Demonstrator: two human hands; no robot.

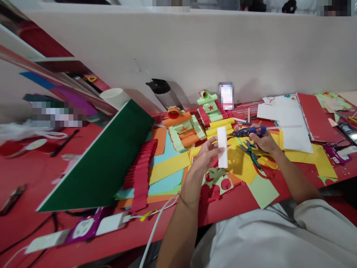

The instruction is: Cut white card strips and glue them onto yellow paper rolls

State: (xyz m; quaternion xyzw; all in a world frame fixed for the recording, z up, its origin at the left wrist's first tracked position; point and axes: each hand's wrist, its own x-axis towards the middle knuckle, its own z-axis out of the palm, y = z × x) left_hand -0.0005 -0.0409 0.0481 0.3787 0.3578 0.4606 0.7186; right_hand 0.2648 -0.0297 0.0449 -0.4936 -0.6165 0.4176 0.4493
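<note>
My left hand (206, 154) pinches a white rectangular strip (222, 145), held upright above the table. In my right hand (264, 142) is a dark blue glue gun (244, 132), its tip pointing left at the strip's edge; I cannot tell if they touch. A clear glue stick (287, 127) juts from the gun's back. Below the hands lie yellow paper sheets (241, 165), green-handled pliers (252, 154) and scissors with a red and yellow handle (267, 163). Yellow paper rolls (220, 128) lie just behind the strip.
Two paper roll figures, orange (184, 130) and green (210, 108), stand behind. A green board (103, 160) leans at the left beside red crepe paper (142, 175). A bottle (166, 93) and a lit phone (226, 96) are near the wall. A white cable (158, 219) crosses the front edge.
</note>
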